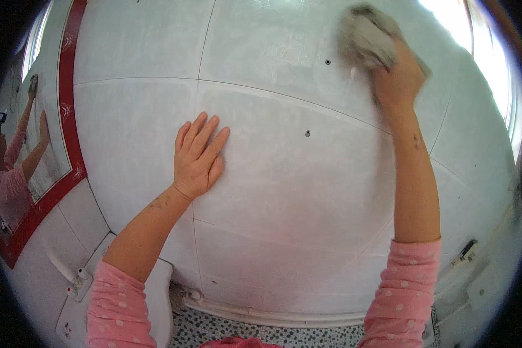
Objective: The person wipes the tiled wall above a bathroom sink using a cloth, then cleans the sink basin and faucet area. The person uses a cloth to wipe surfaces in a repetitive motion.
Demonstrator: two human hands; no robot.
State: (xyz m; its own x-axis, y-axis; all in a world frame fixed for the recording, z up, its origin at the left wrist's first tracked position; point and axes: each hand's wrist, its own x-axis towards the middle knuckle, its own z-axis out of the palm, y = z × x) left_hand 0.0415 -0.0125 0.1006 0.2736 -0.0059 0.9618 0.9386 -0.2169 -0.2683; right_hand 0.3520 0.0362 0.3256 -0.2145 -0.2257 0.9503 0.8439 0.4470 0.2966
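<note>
My left hand (199, 155) rests against the pale tiled wall (261, 182), its palm turned to the tiles and the fingers slightly spread. Up at the right, my right hand (398, 80) grips a bunched grey cloth (367, 37) that lies against an upper tile. The cloth and the hand's edges look blurred. Just left of the cloth is a small hole (328, 62) in the wall, and a second small fitting or hole (307, 133) sits lower, between my hands.
A red-framed mirror (66, 87) hangs at the left, reflecting a person. White taps (79, 285) and a white basin (160, 300) stand lower left. A white pipe (278, 317) runs along the wall base above the pebble-patterned floor (226, 332). Bright windows (487, 56) are upper right.
</note>
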